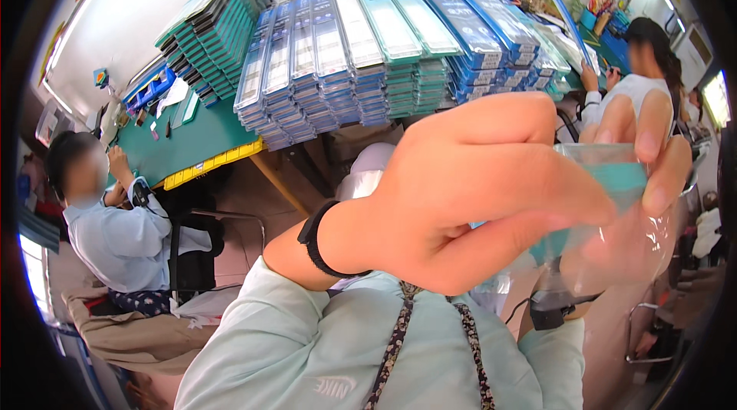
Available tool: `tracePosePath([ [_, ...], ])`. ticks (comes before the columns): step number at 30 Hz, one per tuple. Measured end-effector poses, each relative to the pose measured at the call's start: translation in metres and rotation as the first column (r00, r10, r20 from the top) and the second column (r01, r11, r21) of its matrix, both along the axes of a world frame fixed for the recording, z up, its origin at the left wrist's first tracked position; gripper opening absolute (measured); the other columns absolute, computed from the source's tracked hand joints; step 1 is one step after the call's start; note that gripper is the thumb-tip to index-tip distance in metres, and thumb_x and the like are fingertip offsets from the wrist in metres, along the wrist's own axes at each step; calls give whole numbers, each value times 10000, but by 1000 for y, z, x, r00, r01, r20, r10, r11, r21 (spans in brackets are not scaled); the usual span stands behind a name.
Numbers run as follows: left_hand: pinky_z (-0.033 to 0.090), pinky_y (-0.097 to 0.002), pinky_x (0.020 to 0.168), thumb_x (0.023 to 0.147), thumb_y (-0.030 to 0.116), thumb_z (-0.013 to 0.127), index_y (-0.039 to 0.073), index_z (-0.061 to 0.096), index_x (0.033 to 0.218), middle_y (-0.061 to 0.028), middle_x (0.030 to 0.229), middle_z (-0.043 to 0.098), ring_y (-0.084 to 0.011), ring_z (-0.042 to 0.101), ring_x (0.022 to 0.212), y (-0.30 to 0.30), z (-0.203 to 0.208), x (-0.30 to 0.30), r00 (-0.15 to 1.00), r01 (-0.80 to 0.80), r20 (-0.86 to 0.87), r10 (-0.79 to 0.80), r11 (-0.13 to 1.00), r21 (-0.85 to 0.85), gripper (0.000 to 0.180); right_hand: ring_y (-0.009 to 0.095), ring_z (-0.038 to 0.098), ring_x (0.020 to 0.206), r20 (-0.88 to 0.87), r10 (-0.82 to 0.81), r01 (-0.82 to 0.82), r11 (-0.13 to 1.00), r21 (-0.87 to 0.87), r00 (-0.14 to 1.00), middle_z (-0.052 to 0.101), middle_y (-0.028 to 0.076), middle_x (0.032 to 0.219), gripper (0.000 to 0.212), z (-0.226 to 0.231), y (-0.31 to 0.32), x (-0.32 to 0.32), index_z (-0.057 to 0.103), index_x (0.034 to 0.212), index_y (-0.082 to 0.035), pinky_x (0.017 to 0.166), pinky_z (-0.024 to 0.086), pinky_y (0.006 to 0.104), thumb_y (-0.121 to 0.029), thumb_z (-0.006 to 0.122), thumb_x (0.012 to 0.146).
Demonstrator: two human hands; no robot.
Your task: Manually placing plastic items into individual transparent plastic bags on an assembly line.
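Observation:
Close in front of me, my left hand (476,187) reaches across to the right, a black band round its wrist. Its thumb and forefinger are pinched together at a clear plastic packet with a teal strip (620,176). Behind the packet, my right hand (659,160) grips it from the far side, with its fingertips bent over the upper edge. Shiny clear film covers part of the right palm. The packet's lower part is partly hidden by my left hand, and its contents cannot be made out.
Stacks of long flat blue, white and teal packages (330,49) stand ahead on a green table (207,133) with a yellow edge. Dark green boxes (203,45) are piled beside them. One person (115,218) sits at the left; another (641,87) works at the far right.

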State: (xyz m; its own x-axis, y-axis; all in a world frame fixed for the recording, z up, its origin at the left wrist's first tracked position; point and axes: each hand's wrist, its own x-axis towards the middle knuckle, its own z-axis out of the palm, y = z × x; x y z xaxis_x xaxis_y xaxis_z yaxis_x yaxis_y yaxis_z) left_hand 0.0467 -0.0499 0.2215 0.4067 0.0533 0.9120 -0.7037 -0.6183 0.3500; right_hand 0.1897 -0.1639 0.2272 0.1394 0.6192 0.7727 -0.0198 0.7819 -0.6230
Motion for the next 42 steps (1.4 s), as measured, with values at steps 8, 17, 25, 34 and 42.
tracePosePath([
  [8, 305, -250, 503, 879, 240, 581, 113, 643, 905, 0, 721, 305, -93, 313, 533, -2, -22, 9, 996, 65, 72, -58, 993, -95, 144, 217, 375, 933, -38, -108, 112, 987, 115, 993, 350, 48, 1019, 177, -6, 1, -11, 441, 833, -102, 785, 373, 327, -258, 386, 894],
  [17, 396, -263, 639, 865, 137, 588, 112, 626, 838, -24, 792, 403, -132, 406, 688, 13, -25, 6, 997, 82, 7, -82, 997, 10, 52, 234, 491, 856, 308, -611, 570, 791, 222, 729, 475, 139, 933, 353, -25, -10, -3, 415, 876, -3, 805, 394, 338, -321, 295, 971],
  [25, 349, -251, 634, 812, -16, 573, 103, 630, 689, -27, 816, 421, -140, 401, 711, 12, -21, 8, 981, 182, -45, -186, 979, -89, 180, 181, 511, 852, 156, -725, 709, 689, 152, 671, 510, 115, 927, 300, -33, -6, -10, 456, 887, -6, 773, 407, 298, -263, 320, 963],
  [34, 328, -245, 627, 633, 74, 748, 120, 260, 1332, -27, 862, 395, -113, 373, 698, 15, -25, 11, 989, 145, -13, -147, 986, -85, 854, 216, 524, 816, 9, -722, 716, 687, 124, 691, 504, 128, 923, 316, -28, -5, -19, 437, 884, 12, 738, 423, 304, -261, 298, 963],
  [42, 350, -242, 594, 652, 123, 768, -15, 445, 1143, -88, 895, 533, -117, 451, 718, 13, -15, 19, 999, 41, -2, -41, 998, 40, 603, 266, 495, 910, 289, -545, 508, 838, 199, 787, 451, 170, 1006, 406, -11, -21, 11, 446, 983, 8, 793, 439, 379, -387, 364, 944],
])
